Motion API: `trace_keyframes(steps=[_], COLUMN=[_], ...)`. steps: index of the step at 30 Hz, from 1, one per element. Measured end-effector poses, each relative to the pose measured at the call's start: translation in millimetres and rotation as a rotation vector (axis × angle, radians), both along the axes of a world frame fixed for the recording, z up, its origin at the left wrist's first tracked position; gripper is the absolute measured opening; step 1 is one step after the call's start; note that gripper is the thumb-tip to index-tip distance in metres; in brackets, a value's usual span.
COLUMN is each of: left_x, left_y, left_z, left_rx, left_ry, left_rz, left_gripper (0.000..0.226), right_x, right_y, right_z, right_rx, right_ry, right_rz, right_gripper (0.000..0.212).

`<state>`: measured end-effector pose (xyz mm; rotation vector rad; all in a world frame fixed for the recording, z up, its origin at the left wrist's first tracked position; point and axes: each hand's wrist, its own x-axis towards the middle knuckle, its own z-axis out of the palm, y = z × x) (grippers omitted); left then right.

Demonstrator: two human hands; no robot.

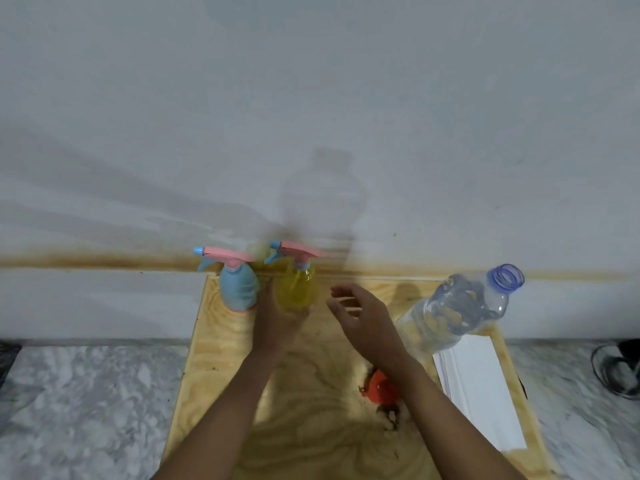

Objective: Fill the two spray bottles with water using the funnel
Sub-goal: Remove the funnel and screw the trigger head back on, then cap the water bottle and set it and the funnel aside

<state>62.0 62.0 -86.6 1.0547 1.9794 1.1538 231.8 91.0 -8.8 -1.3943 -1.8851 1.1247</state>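
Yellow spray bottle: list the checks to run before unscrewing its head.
1. Yellow spray bottle upright on the board: ok.
2. Trigger head off for filling: not ok, it is on.
3. Left hand gripping the bottle: cannot tell, blurred.
4. Right hand free: ok, open, holding nothing.
5. Funnel at hand: ok, lies by the right forearm.
6. Water bottle uncapped, water inside: ok.

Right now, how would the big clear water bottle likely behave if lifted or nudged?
The water bottle looks largely full, so it is probably heavy for its size. Its thin clear walls would likely flex under a squeeze. Its neck is uncapped and it stands tall, so a tip or a hard squeeze could spill water.
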Motion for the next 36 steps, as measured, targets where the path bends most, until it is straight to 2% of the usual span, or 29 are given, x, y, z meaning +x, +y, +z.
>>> trace_keyframes(steps=[5,9,11,13,17,21,25,29,36], left_x=[42.9,91.5,116.1,140.6,178.6,200.5,213.4,218.4,220.0], left_y=[-42.2,-50.5,-44.1,-36.4,-19.3,-9.4,2.6,11.3,6.9], left_z=[27.8,71.4,92.9,116.1,152.3,162.1,160.3,153.4,153.0], left_rx=[0.068,0.212,0.257,0.281,0.259,0.201,0.193,0.210,0.236], left_ry=[0.042,-0.025,-0.041,-0.016,0.030,-0.029,-0.014,0.025,-0.023], left_rz=[0.086,-0.047,-0.140,-0.221,-0.334,-0.297,-0.256,-0.255,-0.240], left_gripper=[0.059,0.040,0.045,0.061,0.091,0.094,0.085,0.061,0.060], right_x=[55.4,109.9,139.9,166.8,207.1,221.7,216.0,211.1,209.3], right_y=[-46.4,-69.9,-77.0,-82.3,-89.9,-92.1,-87.1,-82.2,-76.8], right_z=[7.5,2.6,-5.0,-15.7,-41.6,-66.1,-87.9,-106.2,-117.2], right_rx=[0.046,0.052,0.047,0.043,-0.029,-0.132,-0.139,-0.103,-0.040], right_ry=[0.012,-0.053,-0.111,-0.172,-0.283,-0.420,-0.616,-0.688,-0.720], right_rz=[-0.062,-0.148,-0.166,-0.186,-0.178,-0.095,0.012,0.080,0.133], right_gripper=[0.017,0.020,0.017,0.017,0.029,0.047,0.056,0.047,0.027])
